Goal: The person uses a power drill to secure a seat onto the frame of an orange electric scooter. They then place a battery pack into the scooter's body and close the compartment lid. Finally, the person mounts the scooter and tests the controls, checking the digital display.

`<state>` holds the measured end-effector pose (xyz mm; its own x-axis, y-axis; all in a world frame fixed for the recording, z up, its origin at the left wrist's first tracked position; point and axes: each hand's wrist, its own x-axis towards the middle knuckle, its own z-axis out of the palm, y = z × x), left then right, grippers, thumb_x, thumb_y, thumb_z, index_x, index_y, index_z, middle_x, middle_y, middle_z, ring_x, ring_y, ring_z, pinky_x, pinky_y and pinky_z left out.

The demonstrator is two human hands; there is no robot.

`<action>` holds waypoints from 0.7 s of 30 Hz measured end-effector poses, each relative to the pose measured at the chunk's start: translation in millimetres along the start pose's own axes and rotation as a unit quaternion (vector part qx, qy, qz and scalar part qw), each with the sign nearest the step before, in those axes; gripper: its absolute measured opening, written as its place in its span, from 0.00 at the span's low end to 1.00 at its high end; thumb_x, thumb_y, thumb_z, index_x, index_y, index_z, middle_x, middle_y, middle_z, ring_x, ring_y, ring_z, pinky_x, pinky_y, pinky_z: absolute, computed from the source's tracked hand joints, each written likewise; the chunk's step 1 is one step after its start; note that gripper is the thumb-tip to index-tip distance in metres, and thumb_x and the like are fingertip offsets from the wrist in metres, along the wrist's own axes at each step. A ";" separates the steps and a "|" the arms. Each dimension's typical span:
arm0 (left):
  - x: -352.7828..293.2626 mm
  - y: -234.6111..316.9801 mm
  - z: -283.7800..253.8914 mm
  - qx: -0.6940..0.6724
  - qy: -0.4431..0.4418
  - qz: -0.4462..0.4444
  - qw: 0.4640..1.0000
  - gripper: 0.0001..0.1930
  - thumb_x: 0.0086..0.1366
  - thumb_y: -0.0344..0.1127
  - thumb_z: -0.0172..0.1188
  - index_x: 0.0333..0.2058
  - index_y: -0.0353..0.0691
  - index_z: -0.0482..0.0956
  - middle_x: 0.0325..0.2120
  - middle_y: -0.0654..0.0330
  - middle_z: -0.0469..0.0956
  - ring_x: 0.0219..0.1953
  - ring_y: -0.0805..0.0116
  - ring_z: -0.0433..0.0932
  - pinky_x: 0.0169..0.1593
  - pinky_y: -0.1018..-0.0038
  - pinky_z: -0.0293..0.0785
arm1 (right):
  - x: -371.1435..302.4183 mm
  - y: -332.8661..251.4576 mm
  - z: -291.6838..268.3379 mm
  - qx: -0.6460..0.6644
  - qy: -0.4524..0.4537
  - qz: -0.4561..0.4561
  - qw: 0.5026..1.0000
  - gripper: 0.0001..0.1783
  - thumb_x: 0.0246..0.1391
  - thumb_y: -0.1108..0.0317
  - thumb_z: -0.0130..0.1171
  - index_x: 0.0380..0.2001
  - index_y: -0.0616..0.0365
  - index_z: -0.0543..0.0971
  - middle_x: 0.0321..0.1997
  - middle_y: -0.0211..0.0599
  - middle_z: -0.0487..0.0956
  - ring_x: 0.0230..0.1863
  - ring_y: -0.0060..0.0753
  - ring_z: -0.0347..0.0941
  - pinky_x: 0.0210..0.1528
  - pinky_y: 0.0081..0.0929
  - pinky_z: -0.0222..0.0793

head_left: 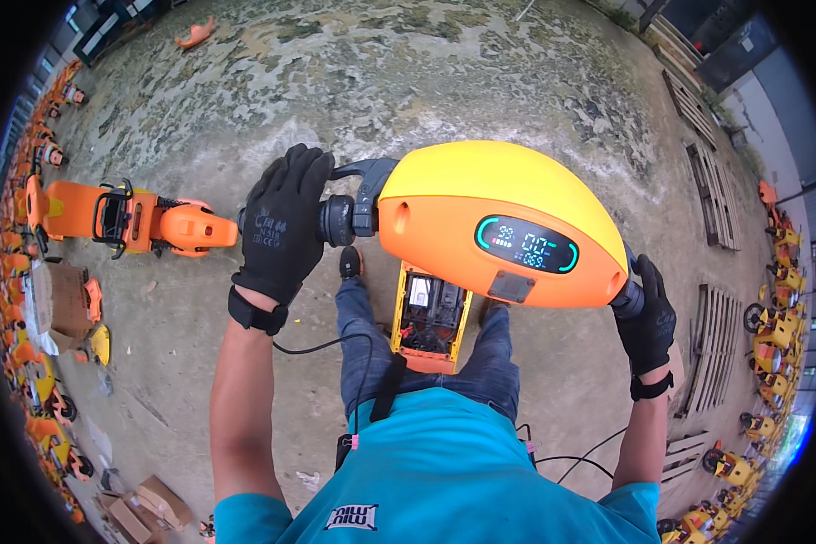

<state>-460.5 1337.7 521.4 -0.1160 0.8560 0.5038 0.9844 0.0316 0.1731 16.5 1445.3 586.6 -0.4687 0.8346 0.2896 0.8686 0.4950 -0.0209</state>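
Observation:
My left hand (286,222), in a black glove, is wrapped round the left handlebar grip (337,221) of a scooter. A black brake lever (364,170) reaches out beside its fingers. On the other side my right hand (648,322), gloved too, is closed round the right handlebar grip (627,297), its fingers partly hidden. Between the grips bulges the yellow and orange front cover (480,172), with a lit oval display (527,244) on it. Beneath, between my legs, the scooter's body (432,313) shows an uncovered bay with wiring and dark parts inside.
An orange scooter (136,218) stands to the left. Rows of orange and yellow scooters line the left and right (775,331) sides. Wooden pallets (714,349) lie at the right. Cardboard boxes (63,304) sit at the left. Black cables (331,342) hang near my waist.

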 end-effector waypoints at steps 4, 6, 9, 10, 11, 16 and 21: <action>8.5 -2.7 6.8 0.003 0.001 0.012 1.000 0.30 0.50 0.22 0.61 0.56 0.39 0.73 0.55 0.51 0.76 0.62 0.51 0.71 0.65 0.58 0.65 | 4.5 8.8 6.3 -0.013 0.022 -0.019 1.000 0.37 0.47 0.71 0.69 0.62 0.54 0.68 0.58 0.44 0.77 0.53 0.50 0.78 0.48 0.39 0.77; 18.7 -6.2 14.1 -0.004 -0.016 -0.002 1.000 0.31 0.51 0.21 0.58 0.57 0.40 0.72 0.57 0.51 0.74 0.64 0.53 0.69 0.66 0.59 0.62 | 17.9 16.1 11.5 -0.013 0.032 -0.028 0.999 0.37 0.47 0.71 0.69 0.62 0.54 0.68 0.58 0.44 0.77 0.53 0.50 0.78 0.49 0.38 0.77; 37.7 -3.1 22.9 -0.003 -0.016 -0.009 1.000 0.31 0.50 0.21 0.58 0.57 0.41 0.71 0.57 0.52 0.73 0.63 0.53 0.69 0.66 0.59 0.62 | 38.1 25.6 13.6 0.000 0.016 0.000 1.000 0.33 0.50 0.69 0.69 0.61 0.56 0.71 0.58 0.45 0.77 0.57 0.47 0.77 0.54 0.35 0.75; 47.5 -1.9 23.9 0.002 -0.016 -0.006 1.000 0.32 0.49 0.21 0.58 0.57 0.41 0.71 0.57 0.52 0.73 0.63 0.53 0.69 0.66 0.60 0.63 | 46.6 30.2 15.2 0.000 0.019 -0.001 1.000 0.33 0.50 0.69 0.69 0.61 0.56 0.71 0.58 0.45 0.77 0.56 0.47 0.77 0.55 0.35 0.75; 56.5 -2.1 26.0 0.004 -0.015 -0.003 1.000 0.32 0.49 0.21 0.59 0.57 0.41 0.71 0.57 0.52 0.73 0.63 0.53 0.69 0.66 0.60 0.63 | 52.7 34.8 16.7 -0.001 0.020 0.001 1.000 0.33 0.50 0.69 0.69 0.61 0.56 0.71 0.58 0.45 0.77 0.56 0.47 0.77 0.55 0.35 0.75; 107.3 -11.6 42.7 0.004 -0.022 0.009 1.000 0.33 0.47 0.21 0.60 0.57 0.41 0.71 0.56 0.52 0.73 0.63 0.52 0.69 0.66 0.60 0.63 | 93.7 45.9 26.9 -0.008 0.023 0.024 0.999 0.33 0.49 0.69 0.69 0.60 0.54 0.72 0.59 0.43 0.77 0.56 0.47 0.77 0.54 0.36 0.75; 158.8 -26.9 71.0 0.017 -0.024 0.006 1.000 0.32 0.46 0.22 0.61 0.54 0.41 0.72 0.52 0.51 0.75 0.59 0.51 0.72 0.63 0.60 0.65 | 154.5 63.3 47.4 -0.020 0.042 0.001 0.999 0.34 0.47 0.70 0.69 0.60 0.54 0.72 0.59 0.43 0.77 0.58 0.49 0.76 0.54 0.38 0.75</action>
<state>-496.0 1509.4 536.7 -0.0984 0.8800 0.4647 0.9898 0.0380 0.1374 -8.5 1617.1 584.6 -0.4534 0.8116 0.3684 0.8761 0.4818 0.0168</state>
